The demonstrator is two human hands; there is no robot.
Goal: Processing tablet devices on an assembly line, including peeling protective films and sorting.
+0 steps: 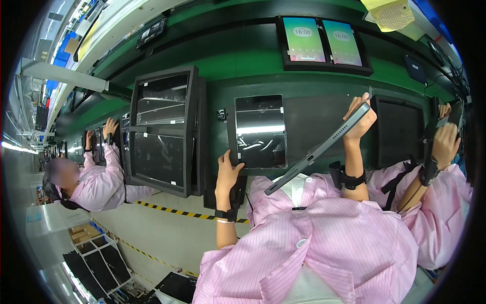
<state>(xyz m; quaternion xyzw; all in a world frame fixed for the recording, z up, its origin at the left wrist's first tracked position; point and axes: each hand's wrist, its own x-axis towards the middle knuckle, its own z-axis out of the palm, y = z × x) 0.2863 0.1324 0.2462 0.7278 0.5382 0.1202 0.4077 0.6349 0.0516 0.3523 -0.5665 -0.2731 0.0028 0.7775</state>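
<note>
My right hand [360,121] grips a grey tablet [318,149] near its upper end. The tablet is seen almost edge-on and slants down toward my chest, with slots and a port along its rim. A thin clear sliver shows above my right fingertips; I cannot make out what it is. My left hand [229,171] rests with fingers apart at the lower left edge of a dark tray. Beside its thumb lies a glossy black screen panel [260,137], flat on the tray, with small white tabs and reflected lights.
Left stands a stack of black trays [195,131] holding dark panels. Two lit tablets [304,43] sit in a black frame at the back. Another black tray [400,124] lies right. A co-worker's hand [445,144] works at far right, another person's hand [110,127] at far left.
</note>
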